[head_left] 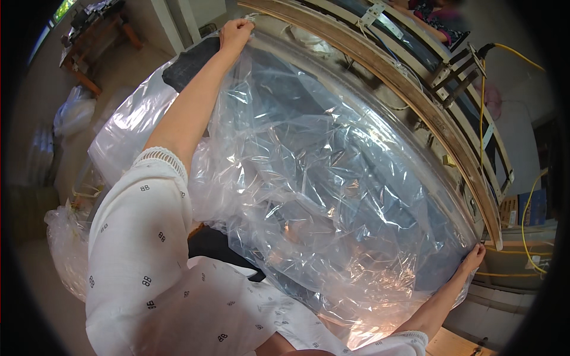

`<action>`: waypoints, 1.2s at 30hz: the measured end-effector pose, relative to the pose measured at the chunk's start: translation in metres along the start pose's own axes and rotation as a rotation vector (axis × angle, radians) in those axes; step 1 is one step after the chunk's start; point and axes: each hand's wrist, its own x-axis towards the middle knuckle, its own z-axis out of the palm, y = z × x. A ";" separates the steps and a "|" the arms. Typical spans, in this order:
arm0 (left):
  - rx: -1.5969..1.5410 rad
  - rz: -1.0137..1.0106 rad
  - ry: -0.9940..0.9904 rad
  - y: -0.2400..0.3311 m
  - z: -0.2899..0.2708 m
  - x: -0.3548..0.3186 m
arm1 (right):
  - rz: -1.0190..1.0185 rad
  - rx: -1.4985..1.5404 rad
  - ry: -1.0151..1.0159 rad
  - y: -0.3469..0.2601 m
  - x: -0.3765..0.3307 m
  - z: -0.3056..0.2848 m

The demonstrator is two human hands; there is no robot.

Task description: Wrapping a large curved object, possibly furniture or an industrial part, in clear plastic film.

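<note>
1. Grip: both hands pinch the far edge of a large clear plastic sheet. The left hand, at 11 o'clock, has its fingers curled shut over one corner; the right hand, at 4 o'clock, is closed on the opposite end, arms spread wide.

2. Doing it well, as a judgement: even tension between the two hands would keep the film flat, and the edge is best held along the curved rail rather than dragged over it, since thin film snags and tears easily. A pull from one hand alone would likely bunch the slack toward the middle.

3. Look of the sheet: transparent, glossy and heavily crinkled, it catches bright glare across its folds. It lies draped from centre frame toward 5 o'clock, loose and billowed rather than taut.

4. Beneath it, dark blue-grey fabric shows through, spread on the surface.

5. Just beyond the held edge runs a long wooden rail with metal brackets, from 12 to 4 o'clock.

6. Farther out, yellow cable trails at 2 o'clock, filled plastic bags sit at 9 o'clock, and another person's arm shows at 1 o'clock.
</note>
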 end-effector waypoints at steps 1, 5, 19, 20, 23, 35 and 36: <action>0.033 -0.002 0.008 0.003 0.000 0.000 | 0.001 -0.004 -0.006 -0.002 0.000 0.001; 0.265 0.155 0.034 -0.019 -0.006 0.016 | 0.000 -0.025 -0.002 -0.018 0.007 0.007; -0.491 -0.157 0.246 -0.024 -0.026 0.032 | 0.172 0.308 0.071 -0.037 0.008 0.007; -0.483 -0.134 0.258 -0.031 -0.031 0.039 | 0.199 0.403 0.041 -0.038 0.009 0.006; -0.403 -0.150 0.296 -0.038 -0.031 0.046 | 0.193 0.350 -0.023 -0.029 0.011 -0.007; 0.279 -0.045 -0.392 -0.017 -0.082 0.085 | 0.611 1.416 0.400 -0.034 -0.010 -0.054; 0.146 0.047 -0.397 -0.008 -0.094 0.092 | 0.612 1.478 0.456 -0.030 -0.026 -0.070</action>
